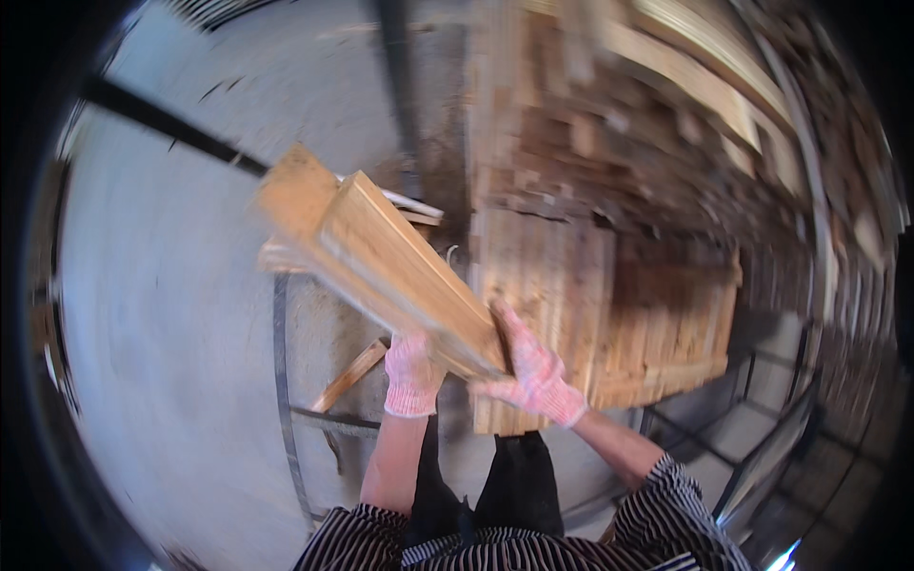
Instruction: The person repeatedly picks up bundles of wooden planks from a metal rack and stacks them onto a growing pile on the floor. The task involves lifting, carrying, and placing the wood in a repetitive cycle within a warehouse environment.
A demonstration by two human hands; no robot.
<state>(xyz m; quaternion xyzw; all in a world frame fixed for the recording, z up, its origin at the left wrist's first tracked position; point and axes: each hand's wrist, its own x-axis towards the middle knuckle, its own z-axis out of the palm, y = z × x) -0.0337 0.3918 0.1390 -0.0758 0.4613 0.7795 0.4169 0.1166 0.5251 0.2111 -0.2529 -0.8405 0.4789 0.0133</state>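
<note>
A bundle of pale wooden boards [409, 257] slants across the middle, its far end raised toward the upper left and smeared by motion. My left hand [414, 371], in a pink-and-white knitted glove, grips the bundle from its left side near the close end; its fingertips are hidden by the wood. Gloved alike, my right hand [538, 376] clasps the near right end, thumb and fingers spread around the corner. How many boards are in the bundle I cannot tell.
To the right stands a wooden-slat surface [562, 276] with a heap of brown wood pieces [657, 133] beyond it. Dark metal frames [283, 381] are at left and lower right. A loose wood strip [350, 376] lies below the bundle, above the grey floor [171, 314].
</note>
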